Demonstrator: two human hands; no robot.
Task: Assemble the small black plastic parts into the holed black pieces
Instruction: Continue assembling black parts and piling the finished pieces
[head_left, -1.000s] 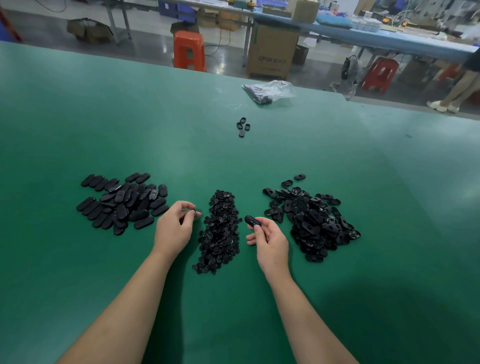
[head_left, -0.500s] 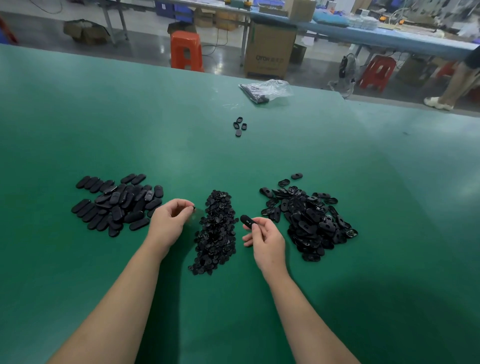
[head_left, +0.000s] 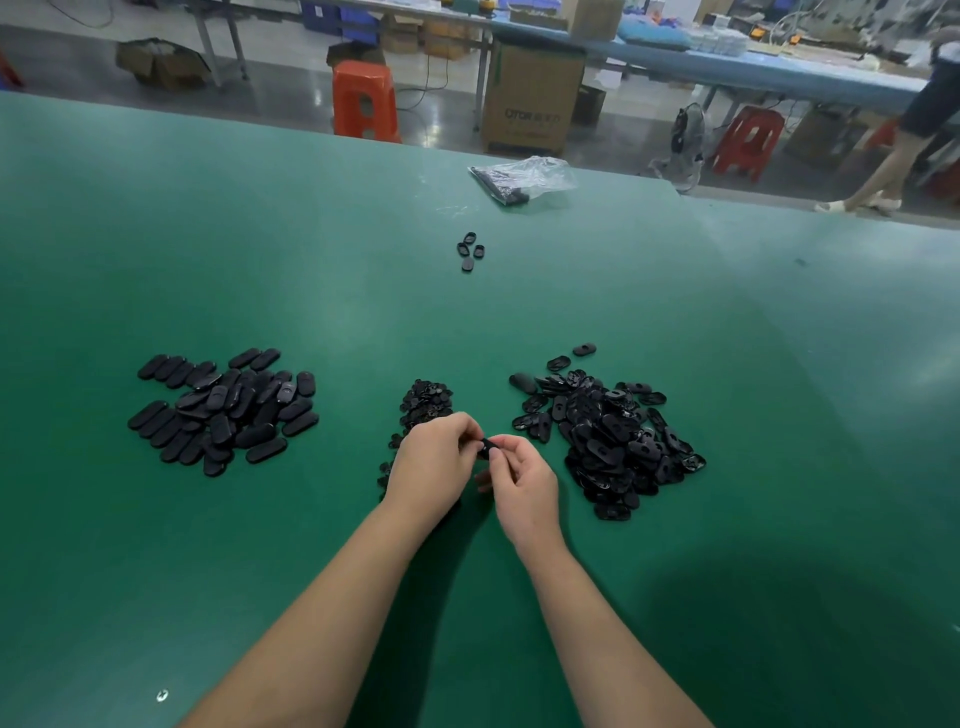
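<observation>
On the green table, a heap of small black plastic parts (head_left: 427, 402) lies in the middle, partly hidden by my left hand (head_left: 434, 462). A heap of holed black oval pieces (head_left: 608, 436) lies to the right. A pile of closed black oval pieces (head_left: 223, 410) lies to the left. My right hand (head_left: 522, 486) pinches one holed black piece (head_left: 487, 447) between thumb and fingers. My left hand's curled fingertips meet that piece; whatever they pinch is hidden.
Several loose black pieces (head_left: 470, 250) lie farther back on the table, and a clear plastic bag (head_left: 522, 179) with black parts lies near the far edge. Beyond the table stand orange stools (head_left: 366, 101), a cardboard box (head_left: 532, 98) and a person's legs (head_left: 883, 171).
My left hand moved right from beside the small-parts heap to meet my right hand. My right hand stayed put with the holed piece. The camera view tilted slightly.
</observation>
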